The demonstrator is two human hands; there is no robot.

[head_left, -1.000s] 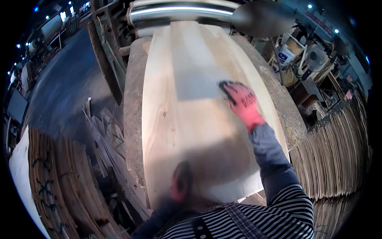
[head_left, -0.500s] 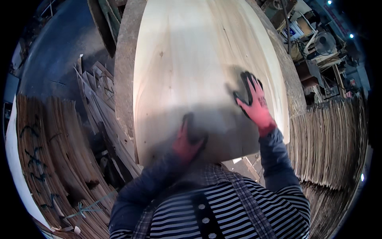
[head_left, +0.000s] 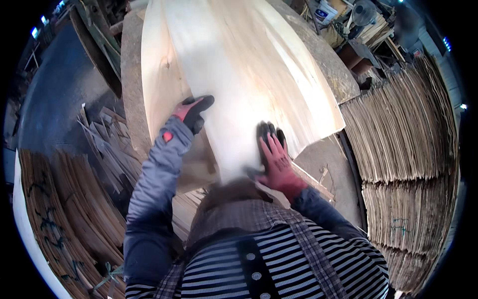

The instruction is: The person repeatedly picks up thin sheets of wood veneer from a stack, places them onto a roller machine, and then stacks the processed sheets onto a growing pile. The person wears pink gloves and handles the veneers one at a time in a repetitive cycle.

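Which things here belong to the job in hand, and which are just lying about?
Seemingly in the job:
left hand
right hand
pale wood sheets at both hands
worktable beneath them

Seemingly just lying about:
wood scraps
fan
white bucket

left grip (head_left: 192,110) now forward, at pale strip (head_left: 209,74)

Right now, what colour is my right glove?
The glove is pinkish red with black fingertips, clearest in the head view.
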